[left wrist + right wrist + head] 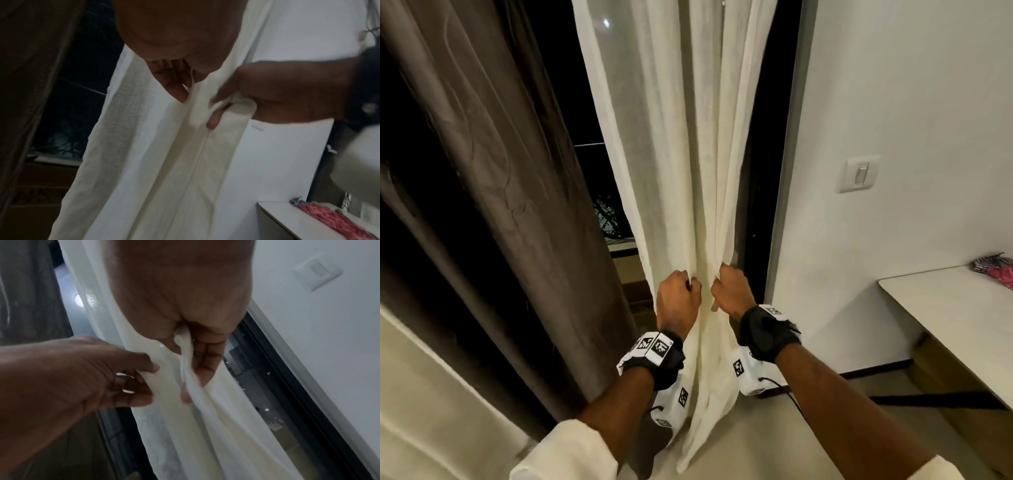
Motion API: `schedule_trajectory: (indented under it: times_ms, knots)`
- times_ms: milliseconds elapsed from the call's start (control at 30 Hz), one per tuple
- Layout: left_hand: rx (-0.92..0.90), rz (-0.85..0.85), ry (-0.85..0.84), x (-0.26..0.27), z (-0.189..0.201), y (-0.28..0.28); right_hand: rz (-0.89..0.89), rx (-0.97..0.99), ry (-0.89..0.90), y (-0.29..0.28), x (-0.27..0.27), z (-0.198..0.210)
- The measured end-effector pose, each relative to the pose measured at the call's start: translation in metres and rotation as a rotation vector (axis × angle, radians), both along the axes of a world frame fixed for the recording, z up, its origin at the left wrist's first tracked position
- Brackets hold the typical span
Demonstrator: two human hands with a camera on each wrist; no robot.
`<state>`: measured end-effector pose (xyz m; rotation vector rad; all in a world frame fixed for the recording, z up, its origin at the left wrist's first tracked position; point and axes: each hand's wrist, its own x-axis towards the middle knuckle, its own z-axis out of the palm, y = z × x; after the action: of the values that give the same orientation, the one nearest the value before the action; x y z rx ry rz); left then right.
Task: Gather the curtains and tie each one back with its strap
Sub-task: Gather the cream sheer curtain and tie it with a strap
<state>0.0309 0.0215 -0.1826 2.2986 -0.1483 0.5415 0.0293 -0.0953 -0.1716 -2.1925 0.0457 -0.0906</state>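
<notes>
Fingers of left hand [678, 294] and right hand [731, 287] bunch white curtain [681, 154]; soft, light, slack: grip gathered folds mid-height

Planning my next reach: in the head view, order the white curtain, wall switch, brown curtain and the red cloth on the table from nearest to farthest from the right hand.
1. White curtain: gripped by the right hand.
2. Brown curtain on the left, and wall switch up on the right wall: too close to call.
3. Red cloth: at the far right edge, on the table.
</notes>
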Motion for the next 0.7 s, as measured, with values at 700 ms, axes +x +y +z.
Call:
schedule_trajectory:
  times_ms: [700]
  knots:
    - [-0.319, 0.136, 0.071, 0.029, 0.014, 0.065, -0.045, -0.341, -0.181, 0.046, -0.023, -0.001]
